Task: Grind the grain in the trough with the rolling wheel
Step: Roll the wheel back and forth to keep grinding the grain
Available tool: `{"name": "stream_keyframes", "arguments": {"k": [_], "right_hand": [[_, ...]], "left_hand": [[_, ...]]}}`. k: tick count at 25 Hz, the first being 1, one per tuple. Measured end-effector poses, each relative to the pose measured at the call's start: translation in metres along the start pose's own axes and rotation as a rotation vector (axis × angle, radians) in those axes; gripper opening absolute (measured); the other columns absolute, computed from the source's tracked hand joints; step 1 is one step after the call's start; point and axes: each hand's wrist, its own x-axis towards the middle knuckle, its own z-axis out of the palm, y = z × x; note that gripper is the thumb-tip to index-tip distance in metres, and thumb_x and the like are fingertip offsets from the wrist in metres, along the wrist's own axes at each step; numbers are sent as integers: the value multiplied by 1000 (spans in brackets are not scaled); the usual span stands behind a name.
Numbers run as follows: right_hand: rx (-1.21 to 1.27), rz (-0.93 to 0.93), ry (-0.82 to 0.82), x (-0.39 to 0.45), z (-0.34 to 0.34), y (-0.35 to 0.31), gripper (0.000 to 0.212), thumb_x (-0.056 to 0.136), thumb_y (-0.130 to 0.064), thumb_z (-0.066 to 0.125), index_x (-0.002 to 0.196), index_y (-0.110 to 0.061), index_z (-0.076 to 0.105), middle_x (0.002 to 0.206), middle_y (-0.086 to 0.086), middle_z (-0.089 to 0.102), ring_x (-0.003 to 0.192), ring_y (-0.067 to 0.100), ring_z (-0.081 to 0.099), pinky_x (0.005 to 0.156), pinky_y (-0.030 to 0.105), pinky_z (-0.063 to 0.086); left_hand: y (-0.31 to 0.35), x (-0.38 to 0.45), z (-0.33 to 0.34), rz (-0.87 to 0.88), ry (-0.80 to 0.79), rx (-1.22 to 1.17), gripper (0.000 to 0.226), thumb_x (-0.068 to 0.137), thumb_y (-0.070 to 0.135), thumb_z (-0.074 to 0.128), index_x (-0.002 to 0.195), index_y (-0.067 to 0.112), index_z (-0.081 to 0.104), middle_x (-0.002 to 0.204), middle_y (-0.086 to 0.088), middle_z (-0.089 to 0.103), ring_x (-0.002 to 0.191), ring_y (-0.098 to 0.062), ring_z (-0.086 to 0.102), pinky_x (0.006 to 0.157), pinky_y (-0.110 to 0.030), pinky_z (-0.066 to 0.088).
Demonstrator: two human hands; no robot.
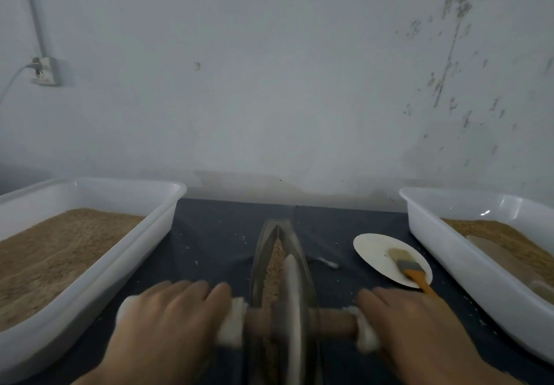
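A long boat-shaped metal trough [269, 234] lies on the dark cloth, pointing away from me, with brown grain [274, 267] along its groove. A pale grinding wheel [292, 300] stands upright in the groove near its close end, on a wooden axle [332, 323] that crosses the trough. White padding [232, 323] wraps both axle ends. My left hand [168, 321] lies over the left padded end and my right hand [410, 324] over the right one, fingers laid forward over the padding. Motion blurs both hands, the wheel and the axle.
A white plastic tub [162, 214] of brown grain stands on the left, and another white tub [449, 243] of grain with a flat scoop on the right. A white plate [371, 249] carries an orange-handled brush [410, 267] right of the trough. A wall rises close behind.
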Motion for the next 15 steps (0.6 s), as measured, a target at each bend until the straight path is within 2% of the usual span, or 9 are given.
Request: {"name": "stream_keyframes", "arguments": {"k": [2,5,7,10,12,15], "right_hand": [[-4,-49,-114,-9,-5,-1,25,76,-38,68,80,-33,44,80,-19,48,86,7,61,69,29,45],[-36,18,-12,-1,4,-3,36,66,-43,73,79,-38,39,72,-15,51,68,6,57,56,27,40],[-59,57,77,30,16,1,32,72,-41,73,84,-36,44,76,-11,58,66,8,56,55,26,38],[-115,188,106,91,17,9,22,84,-39,61,97,-28,48,93,-5,64,81,20,61,58,31,33],[-122,205,103,103,20,11,22,84,-37,61,99,-26,49,95,-4,64,84,22,61,59,31,33],[-90,107,73,59,14,2,27,78,-35,69,94,-28,48,89,-6,63,76,15,59,63,31,45]], "left_hand": [[0,-15,-8,36,-28,-22,47,45,41,84,76,33,49,56,12,47,45,-12,51,44,-27,46],[-1,16,-1,-105,-234,119,39,67,48,73,91,37,43,73,16,47,63,-6,48,60,-25,36],[-16,53,24,-244,-232,179,26,83,45,61,98,36,41,87,15,53,75,-8,52,66,-26,36],[-40,104,52,-317,-197,240,15,86,37,55,95,28,47,95,6,64,85,-18,62,65,-30,39],[-40,110,55,-323,-171,207,13,87,36,54,93,27,46,95,5,64,85,-20,62,64,-31,35],[-27,63,44,-273,-164,150,26,80,45,61,85,34,39,84,11,60,73,-11,57,60,-28,34]]}}
